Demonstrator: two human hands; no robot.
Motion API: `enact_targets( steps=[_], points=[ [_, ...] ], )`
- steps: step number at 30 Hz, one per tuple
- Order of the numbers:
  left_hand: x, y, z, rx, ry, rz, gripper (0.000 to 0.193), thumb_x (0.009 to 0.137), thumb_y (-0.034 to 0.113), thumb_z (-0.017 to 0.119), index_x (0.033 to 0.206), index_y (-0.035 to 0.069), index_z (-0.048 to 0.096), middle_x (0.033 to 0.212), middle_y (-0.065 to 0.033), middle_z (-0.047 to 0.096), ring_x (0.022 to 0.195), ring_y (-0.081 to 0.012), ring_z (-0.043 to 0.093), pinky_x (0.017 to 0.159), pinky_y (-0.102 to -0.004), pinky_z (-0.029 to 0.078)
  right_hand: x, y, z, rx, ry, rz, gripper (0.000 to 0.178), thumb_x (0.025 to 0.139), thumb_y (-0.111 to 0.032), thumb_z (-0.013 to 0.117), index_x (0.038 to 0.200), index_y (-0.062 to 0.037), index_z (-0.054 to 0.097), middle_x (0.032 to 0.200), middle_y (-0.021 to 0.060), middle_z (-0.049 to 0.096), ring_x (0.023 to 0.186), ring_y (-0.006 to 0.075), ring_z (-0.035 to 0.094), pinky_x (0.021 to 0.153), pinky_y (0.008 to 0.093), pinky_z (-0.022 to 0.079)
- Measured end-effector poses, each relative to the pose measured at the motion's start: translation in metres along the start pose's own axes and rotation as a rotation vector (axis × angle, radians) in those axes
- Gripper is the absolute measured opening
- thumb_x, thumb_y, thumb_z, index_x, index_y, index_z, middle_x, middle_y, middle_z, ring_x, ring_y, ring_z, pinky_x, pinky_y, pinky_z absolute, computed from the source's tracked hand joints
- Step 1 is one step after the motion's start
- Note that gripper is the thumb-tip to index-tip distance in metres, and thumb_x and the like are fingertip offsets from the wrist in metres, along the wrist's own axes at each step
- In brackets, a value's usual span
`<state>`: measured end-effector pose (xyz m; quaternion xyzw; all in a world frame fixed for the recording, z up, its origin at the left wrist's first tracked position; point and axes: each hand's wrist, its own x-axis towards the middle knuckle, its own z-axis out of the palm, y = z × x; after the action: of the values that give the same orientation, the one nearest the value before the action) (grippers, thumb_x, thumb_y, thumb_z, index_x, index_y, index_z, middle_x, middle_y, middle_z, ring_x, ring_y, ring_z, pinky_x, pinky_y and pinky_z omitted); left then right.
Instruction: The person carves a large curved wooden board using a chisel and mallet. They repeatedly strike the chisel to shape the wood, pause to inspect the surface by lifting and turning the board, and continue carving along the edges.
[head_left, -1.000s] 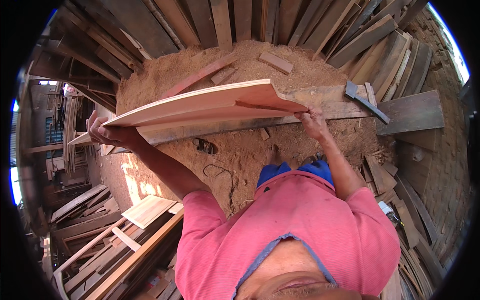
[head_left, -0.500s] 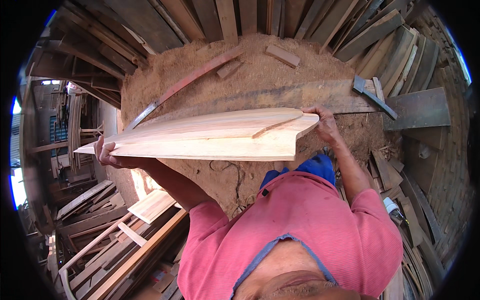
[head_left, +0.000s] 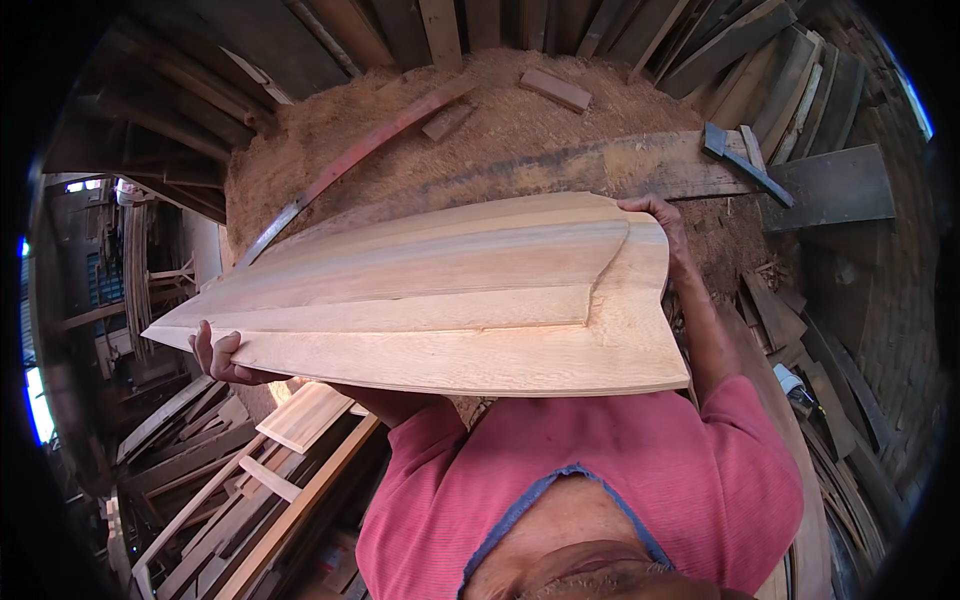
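Above sawdust, left hand curls round a panel

The left hand curls its fingers over the near edge of a pale wooden panel by its tip; the right hand holds the wide end's far corner. Beyond, a hammer-like tool rests across a plank.

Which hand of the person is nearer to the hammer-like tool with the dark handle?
Right. The right hand, holding the wooden panel at its right end, is slightly left of and below the hammer-like tool in view; the left hand is far left, near the pointed end.
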<state>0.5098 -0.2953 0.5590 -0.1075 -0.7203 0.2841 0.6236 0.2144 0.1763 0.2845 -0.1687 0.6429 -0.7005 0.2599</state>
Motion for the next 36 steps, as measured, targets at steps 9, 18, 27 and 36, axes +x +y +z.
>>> enact_targets(
  steps=[9,18,27,36],
  points=[
    [-0.004,0.025,-0.046,0.028,-0.078,-0.109,0.078,0.101,0.074,0.021,0.155,0.019,0.035,0.098,-0.004,0.052,0.114,-0.0325,0.063,0.102,-0.06,0.049,-0.017,0.018,0.002,-0.013,0.055,-0.001,0.026,0.092,-0.003,0.075,0.117,0.0002,0.07,0.126,0.0135,0.071,0.113,0.019,0.067,0.101,0.0343,0.053],
    [-0.025,0.078,-0.106,-0.042,-0.056,-0.633,0.078,0.101,0.072,0.025,0.156,0.017,0.035,0.108,-0.0063,0.052,0.119,-0.0329,0.06,0.104,-0.0583,0.048,-0.095,-0.059,0.045,1.068,-0.044,0.422,0.04,0.105,-0.026,0.058,0.128,0.0053,0.064,0.123,0.0208,0.07,0.113,0.0257,0.068,0.1,0.0371,0.053],
    [-0.029,0.137,-0.154,-0.254,0.136,-1.329,0.078,0.101,0.071,0.03,0.156,0.015,0.035,0.118,-0.0087,0.053,0.123,-0.0334,0.057,0.107,-0.0565,0.046,-0.127,0.003,0.007,0.371,0.095,0.368,0.025,0.102,-0.016,0.053,0.104,0.0023,0.07,0.093,0.0081,0.071,0.081,0.0134,0.066,0.072,0.0296,0.052],
    [-0.028,0.163,-0.2,-0.356,0.405,-1.807,0.079,0.101,0.069,0.034,0.157,0.013,0.034,0.128,-0.011,0.053,0.128,-0.0339,0.054,0.109,-0.0547,0.045,-0.147,0.008,0.015,0.423,-0.004,0.358,0.044,0.103,-0.02,0.045,0.134,0.0084,0.058,0.118,0.0154,0.069,0.101,0.0176,0.067,0.087,0.0309,0.052]
  ],
)
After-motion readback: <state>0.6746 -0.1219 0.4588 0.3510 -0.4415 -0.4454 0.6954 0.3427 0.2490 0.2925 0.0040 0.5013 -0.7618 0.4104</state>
